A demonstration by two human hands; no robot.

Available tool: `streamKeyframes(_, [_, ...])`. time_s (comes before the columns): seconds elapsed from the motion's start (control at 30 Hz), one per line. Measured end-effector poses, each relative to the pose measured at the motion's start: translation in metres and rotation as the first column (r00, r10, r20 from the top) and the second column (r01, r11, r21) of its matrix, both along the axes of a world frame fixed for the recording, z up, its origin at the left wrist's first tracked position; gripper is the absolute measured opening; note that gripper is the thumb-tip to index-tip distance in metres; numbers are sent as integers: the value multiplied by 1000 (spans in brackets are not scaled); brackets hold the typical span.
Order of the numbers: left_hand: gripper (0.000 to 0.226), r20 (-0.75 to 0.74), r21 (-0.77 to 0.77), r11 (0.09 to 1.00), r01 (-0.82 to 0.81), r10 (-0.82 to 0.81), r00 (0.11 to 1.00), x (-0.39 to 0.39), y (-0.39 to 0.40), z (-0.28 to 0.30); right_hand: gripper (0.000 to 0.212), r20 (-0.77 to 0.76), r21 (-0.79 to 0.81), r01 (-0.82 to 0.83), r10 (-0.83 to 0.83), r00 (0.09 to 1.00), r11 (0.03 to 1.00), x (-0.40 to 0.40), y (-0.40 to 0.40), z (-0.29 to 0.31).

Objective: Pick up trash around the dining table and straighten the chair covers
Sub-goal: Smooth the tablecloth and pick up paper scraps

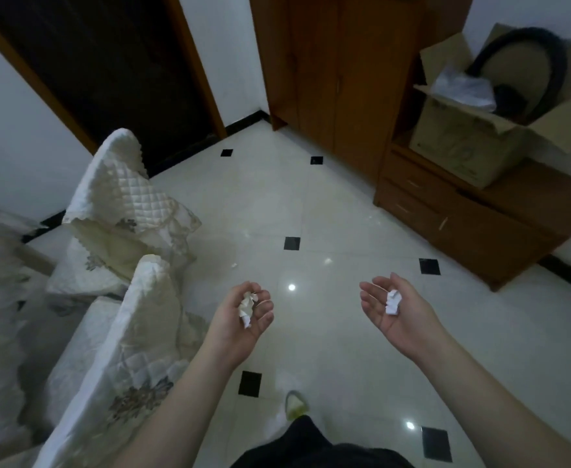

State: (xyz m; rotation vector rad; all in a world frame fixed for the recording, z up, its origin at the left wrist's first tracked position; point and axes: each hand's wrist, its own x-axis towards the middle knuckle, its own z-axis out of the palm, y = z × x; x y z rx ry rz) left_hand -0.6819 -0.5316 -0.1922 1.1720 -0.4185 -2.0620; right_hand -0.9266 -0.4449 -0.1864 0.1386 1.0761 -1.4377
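I saw a glossy pale tiled floor [328, 204] with black insets, white walls [14, 140], a dark doorway [108, 72], and wooden cabinets [338, 72].

Glossy white tiled floor [328, 204], small paper scrap [234, 265] beside covered chairs [122, 211].

A: What colour are the chair covers [122, 197]?

B: Cream-white, quilted in a diamond pattern, with grey-brown flower embroidery.

A: And the floor [345, 231]?

B: Glossy pale tiles, with small black squares [292, 243] set at the corners.

A: The paper?

B: White, both the crumpled wad [247, 307] and the other wad [393, 302].

A: The furniture?

B: The cabinet [338, 72] is reddish-brown wood, and the cardboard box [459, 146] is tan. The walls [14, 130] are white with a black skirting.
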Motion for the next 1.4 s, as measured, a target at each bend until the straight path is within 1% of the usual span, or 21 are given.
streamKeyframes(0.13, [11,41,-4,993,-121,121,992,9,-51,-3,32,-36,4,-118,118,992,993,5,-64,-3])
streamKeyframes(0.27, [15,-41,-21,978,-208,207,977,17,-106,-2,33,-54,-17,-187,186,981,982,15,-130,-1])
streamKeyframes(0.37, [16,-114,-23,977,-211,208,972,16,-141,2,32,-88,-13,-226,224,971,974,19,-172,5])
streamKeyframes(0.43, [17,-125,-29,980,-197,192,973,12,-164,4,31,-98,-8,-233,231,968,973,19,-197,5])
streamKeyframes(0.57, [14,-140,-26,978,-206,201,970,4,-200,7,31,-30,-22,-217,216,976,976,17,-239,1])
streamKeyframes(0.7, [14,-167,-17,973,-228,222,960,-6,-230,6,32,-24,-33,-260,260,965,965,6,-275,-7])
streamKeyframes(0.8, [15,-155,-9,965,-263,259,953,-18,-251,2,33,-13,-53,-295,295,956,954,-5,-307,-13])
streamKeyframes(0.9, [19,-110,-16,954,-300,297,948,-33,-274,-2,32,10,-75,-338,340,940,938,-18,-343,-22])
streamKeyframes(0.97, [17,-83,-34,942,-333,329,941,-45,-291,-4,32,18,-76,-387,389,921,919,-29,-369,-28])
streamKeyframes(1.07, [10,-50,-35,916,-400,398,916,-63,-318,-4,33,40,-68,-441,444,895,895,-54,-408,-35])
streamKeyframes(1.23, [12,-45,-14,856,-517,516,856,-94,-357,4,34,74,-60,-534,537,840,843,-92,-475,-33])
streamKeyframes(1.33, [12,-43,-24,829,-558,557,829,-110,-369,11,35,73,-56,-606,609,790,793,-97,-512,-32])
streamKeyframes(1.4, [12,-27,-24,822,-569,568,822,-116,-372,12,35,90,-64,-623,626,774,780,-92,-531,-31])
